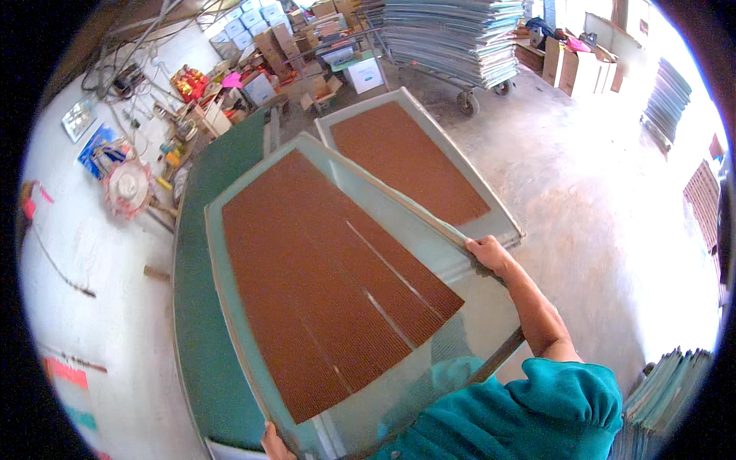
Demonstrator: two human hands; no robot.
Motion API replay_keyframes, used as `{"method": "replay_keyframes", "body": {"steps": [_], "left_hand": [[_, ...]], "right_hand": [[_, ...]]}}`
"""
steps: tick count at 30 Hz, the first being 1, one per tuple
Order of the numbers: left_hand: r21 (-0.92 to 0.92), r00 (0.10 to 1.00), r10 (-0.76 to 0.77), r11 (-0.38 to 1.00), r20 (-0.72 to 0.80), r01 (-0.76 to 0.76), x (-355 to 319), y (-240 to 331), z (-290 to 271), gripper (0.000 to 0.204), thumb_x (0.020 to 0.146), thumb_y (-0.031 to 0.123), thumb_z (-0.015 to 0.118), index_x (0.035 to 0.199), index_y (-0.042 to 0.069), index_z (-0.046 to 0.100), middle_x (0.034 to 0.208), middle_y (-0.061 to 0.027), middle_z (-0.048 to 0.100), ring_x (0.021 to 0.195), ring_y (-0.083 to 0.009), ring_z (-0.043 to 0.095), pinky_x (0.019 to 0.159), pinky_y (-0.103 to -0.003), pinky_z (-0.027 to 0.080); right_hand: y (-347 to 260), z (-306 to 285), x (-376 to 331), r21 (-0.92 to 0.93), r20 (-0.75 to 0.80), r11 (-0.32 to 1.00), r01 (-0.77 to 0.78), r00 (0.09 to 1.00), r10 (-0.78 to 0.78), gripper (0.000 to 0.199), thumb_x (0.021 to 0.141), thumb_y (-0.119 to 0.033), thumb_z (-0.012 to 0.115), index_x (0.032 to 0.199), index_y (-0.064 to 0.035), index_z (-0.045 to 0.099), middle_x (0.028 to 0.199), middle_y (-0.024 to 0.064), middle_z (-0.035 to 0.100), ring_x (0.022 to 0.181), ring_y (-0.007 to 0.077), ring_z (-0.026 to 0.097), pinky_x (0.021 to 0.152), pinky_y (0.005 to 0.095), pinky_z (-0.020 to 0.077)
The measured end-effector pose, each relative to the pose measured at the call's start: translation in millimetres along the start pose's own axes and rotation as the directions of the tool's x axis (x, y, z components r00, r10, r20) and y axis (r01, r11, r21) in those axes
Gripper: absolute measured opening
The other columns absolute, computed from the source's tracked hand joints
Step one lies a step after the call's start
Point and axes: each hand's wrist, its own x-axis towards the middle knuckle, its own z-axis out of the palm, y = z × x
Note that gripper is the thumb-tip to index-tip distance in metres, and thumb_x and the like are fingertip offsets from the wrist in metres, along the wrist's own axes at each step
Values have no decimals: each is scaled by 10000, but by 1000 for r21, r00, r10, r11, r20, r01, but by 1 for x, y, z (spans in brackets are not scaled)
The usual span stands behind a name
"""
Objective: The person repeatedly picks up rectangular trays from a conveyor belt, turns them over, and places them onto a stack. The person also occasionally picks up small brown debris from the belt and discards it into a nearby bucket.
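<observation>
A large mesh screen in a pale frame (pixel 233 337) is held in front of me, tilted over a green table. On its mesh lies a finely ribbed brown sheet (pixel 330 268) with a few pale gaps running lengthwise. My right hand (pixel 488 254) is closed around the frame's right edge. At the lower left edge my left hand (pixel 274 443) grips the same frame, with its fingers partly hidden and the hand cut by the picture's rim. Just beyond, a second framed screen (pixel 502 218) carries a similar brown sheet (pixel 406 157); the held screen overlaps it.
The green table (pixel 201 307) runs along the left. A wheeled cart (pixel 468 101) bears a tall stack of screens (pixel 460 38) at the back. Other stacked screens (pixel 667 399) stand at the lower right. Boxes (pixel 364 74) crowd the back; a hat (pixel 127 188) hangs on the left wall.
</observation>
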Motion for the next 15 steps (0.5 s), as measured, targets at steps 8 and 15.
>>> {"method": "replay_keyframes", "body": {"steps": [8,15], "left_hand": [[-4,983,-123,992,135,125,142,77,236,425,871,276,495,1043,-110,537,975,-149,578,875,-242,536,784,-363,407],[20,944,-162,986,288,163,214,126,408,414,888,282,497,1056,-95,524,1042,-155,554,911,-232,523,785,-360,412]], "right_hand": [[-39,-140,169,87,-253,993,-80,962,100,393,789,-306,542,758,77,623,582,76,556,484,162,526,506,344,445],[-72,-209,285,118,-281,978,-173,939,200,381,826,-310,520,723,45,612,517,60,510,370,159,468,339,314,374]]}}
